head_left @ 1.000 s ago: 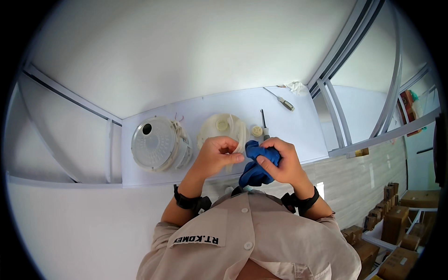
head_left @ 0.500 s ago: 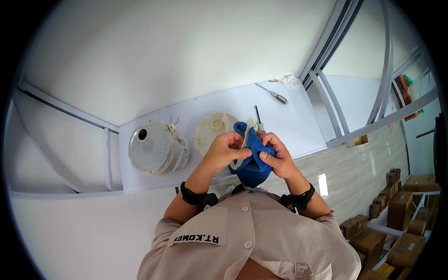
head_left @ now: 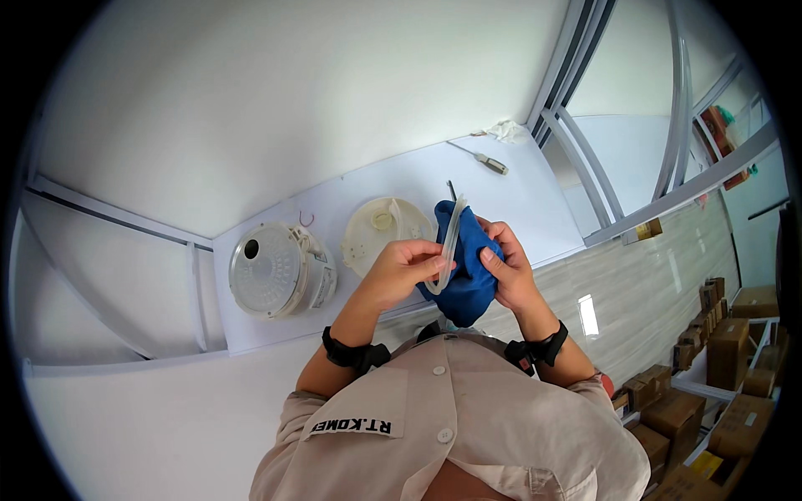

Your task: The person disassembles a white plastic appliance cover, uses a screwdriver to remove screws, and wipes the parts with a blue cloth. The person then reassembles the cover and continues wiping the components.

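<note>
My left hand [head_left: 403, 269] pinches a translucent whitish ring [head_left: 452, 242], which looks like a rubber gasket and stands on edge, seen narrow from the side. In my right hand [head_left: 513, 269] is a bunched blue cloth [head_left: 470, 288], gripped with the thumb on top. The cloth lies against the ring's right side and hangs down below both hands. Just beyond them, a round cream-coloured cover [head_left: 357, 244] rests on the white table [head_left: 539, 209]. Past the cloth a dark tool shaft [head_left: 452, 190] sticks out; its other end is hidden.
A round white appliance with a clear lid [head_left: 267, 275] stands at the table's left. Farther back lie a screwdriver [head_left: 491, 163] and crumpled white tissue [head_left: 506, 131]. Metal frame bars [head_left: 593, 175] rise at the right end. Cardboard boxes [head_left: 672, 413] fill shelving at lower right.
The ring has turned more upright and shows more of its length. The blue cloth has opened out and hangs lower, and my right hand has moved slightly right, away from the left.
</note>
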